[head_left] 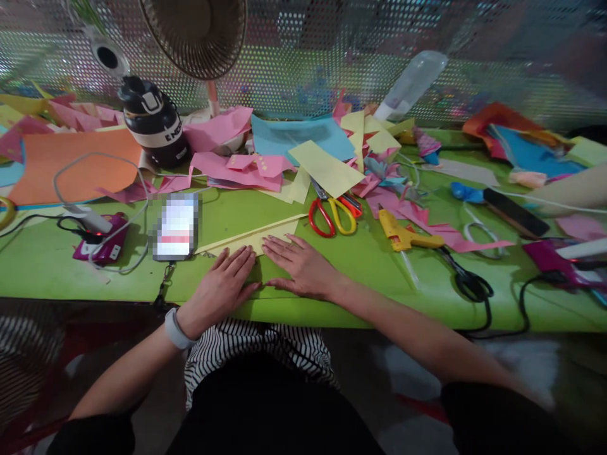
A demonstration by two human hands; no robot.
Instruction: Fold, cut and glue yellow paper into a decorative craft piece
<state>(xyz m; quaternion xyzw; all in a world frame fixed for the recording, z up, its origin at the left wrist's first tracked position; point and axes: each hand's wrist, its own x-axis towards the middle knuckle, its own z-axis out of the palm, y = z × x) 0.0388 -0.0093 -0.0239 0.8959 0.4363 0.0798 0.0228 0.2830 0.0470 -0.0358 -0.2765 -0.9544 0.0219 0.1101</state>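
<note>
A pale yellow paper (265,235) with a narrow folded strip along its far edge lies on the green table (227,208). My left hand (222,284) rests flat on its lower left part, fingers extended. My right hand (301,265) presses flat on the paper further right, fingers stretched out and thumb toward the left hand. The palms and fingers cover the paper's near edge. Just beyond my right hand are scissors with red and yellow handles (332,217), their blades partly under another pale yellow sheet (327,167). Neither hand grips anything.
A phone (176,227) lies left of the paper. Behind are a black bottle (154,123), a fan (196,31), coloured paper scraps and a clear bottle (412,85). At right sit a yellow glue gun (403,235) and cables; a purple power strip (102,240) is at left.
</note>
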